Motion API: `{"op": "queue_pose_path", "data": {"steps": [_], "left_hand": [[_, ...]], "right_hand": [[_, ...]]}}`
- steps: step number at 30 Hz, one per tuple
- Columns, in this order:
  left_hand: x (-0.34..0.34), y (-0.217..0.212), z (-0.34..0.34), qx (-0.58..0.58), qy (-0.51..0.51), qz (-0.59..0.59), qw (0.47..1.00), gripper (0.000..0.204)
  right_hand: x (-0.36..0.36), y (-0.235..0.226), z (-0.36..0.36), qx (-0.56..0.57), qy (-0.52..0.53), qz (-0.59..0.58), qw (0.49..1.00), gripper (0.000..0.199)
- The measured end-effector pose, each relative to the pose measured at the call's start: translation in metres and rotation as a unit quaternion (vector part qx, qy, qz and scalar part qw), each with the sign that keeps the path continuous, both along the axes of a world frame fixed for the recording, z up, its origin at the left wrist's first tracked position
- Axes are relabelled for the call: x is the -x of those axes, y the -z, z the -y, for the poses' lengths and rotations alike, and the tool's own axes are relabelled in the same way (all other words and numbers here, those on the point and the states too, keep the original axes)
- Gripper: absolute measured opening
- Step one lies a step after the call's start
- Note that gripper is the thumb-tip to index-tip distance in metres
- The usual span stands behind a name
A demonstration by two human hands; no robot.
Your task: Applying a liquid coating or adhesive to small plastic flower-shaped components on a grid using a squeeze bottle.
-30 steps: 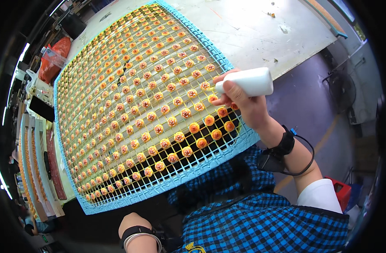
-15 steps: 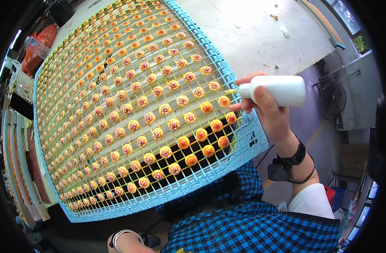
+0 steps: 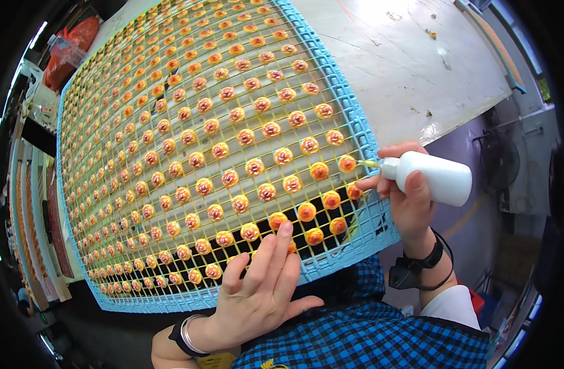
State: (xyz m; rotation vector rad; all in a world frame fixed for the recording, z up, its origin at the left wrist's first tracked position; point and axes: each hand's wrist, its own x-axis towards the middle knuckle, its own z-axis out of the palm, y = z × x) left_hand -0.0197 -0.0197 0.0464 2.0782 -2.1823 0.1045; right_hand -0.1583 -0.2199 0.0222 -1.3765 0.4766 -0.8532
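Note:
My right hand [image 3: 415, 212] grips a white squeeze bottle [image 3: 439, 178], tilted almost flat, its thin yellowish nozzle aimed left. The nozzle tip is beside a plain orange rosette-shaped piece [image 3: 348, 163] near the right edge of a rack; whether they touch I cannot tell. The rack is a wide yellow-wire grid with a light-blue woven frame [image 3: 349, 104]. Over its near edge lies my left hand [image 3: 257, 298], fingers stretched, holding nothing, its fingertips at an orange piece [image 3: 277, 221]. Many pieces, such as one farther back [image 3: 254, 166], bear glossy whitish marks; several at the near right corner look plain.
A pale, scratched tabletop [image 3: 411, 74] extends beyond the rack. Orange bags [image 3: 72, 52] sit at the far left, above stacked trays [image 3: 32, 227]. On the right stand a dark fan [image 3: 500, 160] and a grey cabinet [image 3: 528, 166].
My left hand has come up from below onto the rack's near edge. The bottle's tip has shifted toward me to a plain orange piece. The whole rack sits slightly differently in the picture.

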Motion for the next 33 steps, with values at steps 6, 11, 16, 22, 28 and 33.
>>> {"op": "queue_pose_path", "data": {"steps": [6, 11, 16, 22, 28, 33], "left_hand": [[-0.015, 0.024, -0.023, 0.103, 0.195, 0.047, 0.974, 0.021], [-0.023, 0.024, -0.032, 0.039, 0.273, 0.009, 0.961, 0.019], [-0.030, 0.019, -0.023, -0.022, 0.278, -0.082, 0.957, 0.019], [-0.033, 0.026, -0.025, -0.013, 0.284, -0.113, 0.952, 0.018], [-0.035, 0.023, -0.021, -0.002, 0.269, -0.151, 0.951, 0.016], [-0.036, 0.023, -0.020, -0.004, 0.267, -0.161, 0.950, 0.015]], "right_hand": [[0.003, 0.000, 0.007, -0.010, -0.014, -0.015, 1.000, 0.033], [-0.005, -0.002, 0.008, 0.141, -0.020, -0.110, 0.984, 0.026], [-0.020, -0.011, 0.008, 0.213, -0.033, -0.136, 0.967, 0.021], [-0.017, -0.005, 0.004, 0.110, -0.030, -0.146, 0.983, 0.022], [-0.017, -0.005, 0.001, 0.099, -0.022, -0.153, 0.983, 0.024], [-0.019, -0.005, 0.002, 0.110, -0.023, -0.159, 0.981, 0.025]]}}
